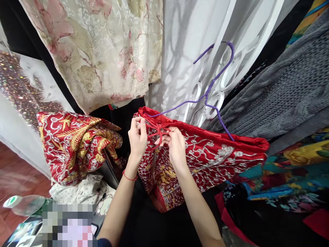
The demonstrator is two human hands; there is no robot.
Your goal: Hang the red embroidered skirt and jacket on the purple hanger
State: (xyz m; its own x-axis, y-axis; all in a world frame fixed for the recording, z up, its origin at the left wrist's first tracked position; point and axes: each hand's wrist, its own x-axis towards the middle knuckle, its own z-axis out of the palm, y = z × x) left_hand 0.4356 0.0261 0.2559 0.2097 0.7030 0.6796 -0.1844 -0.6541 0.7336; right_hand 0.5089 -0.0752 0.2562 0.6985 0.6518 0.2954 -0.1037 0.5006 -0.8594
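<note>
A red skirt (205, 154) with silver and gold embroidery hangs at the centre, its satin waistband tilted down to the right. Inside the waistband sits a purple wire hanger (207, 94), its hook free in the air. Red ties (159, 129) form a loose bow at the waistband's left part. My left hand (138, 137) pinches a loop of the ties on the left. Closed on the other side of the bow, my right hand (176, 145) grips the ties, with its fingertips partly behind them.
A bundled red-and-gold embroidered garment (77, 147) lies at left above a spotted white cloth (81, 188). Beyond hang a floral cream fabric (102, 51) and a white ornate frame (223, 82). Grey knitwear (280, 79) hangs right. A plastic bottle (28, 204) lies lower left.
</note>
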